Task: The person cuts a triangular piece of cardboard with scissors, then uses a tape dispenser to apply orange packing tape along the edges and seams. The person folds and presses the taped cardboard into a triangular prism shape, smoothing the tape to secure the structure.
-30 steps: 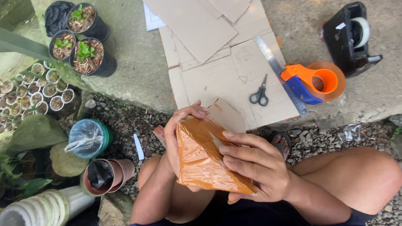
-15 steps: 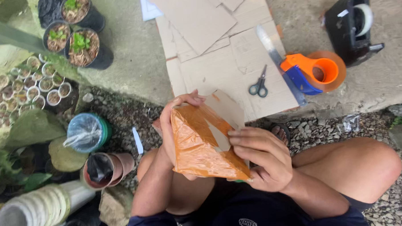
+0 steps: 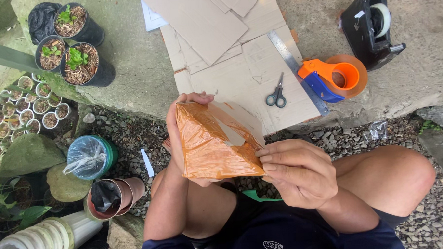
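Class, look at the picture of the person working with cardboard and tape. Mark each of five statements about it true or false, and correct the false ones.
1. Both hands hold a piece covered in brown tape. True: the left hand and the right hand grip the tape-covered piece.
2. The scissors lie on the gravel. False: the scissors lie on the flat cardboard sheets.
3. A metal ruler lies beside the orange tape dispenser. True: the metal ruler runs along the orange tape dispenser.
4. The black desk tape dispenser is in the person's lap. False: the black desk tape dispenser stands on the concrete slab.
5. The black pots are empty. False: the black pots hold small green plants.
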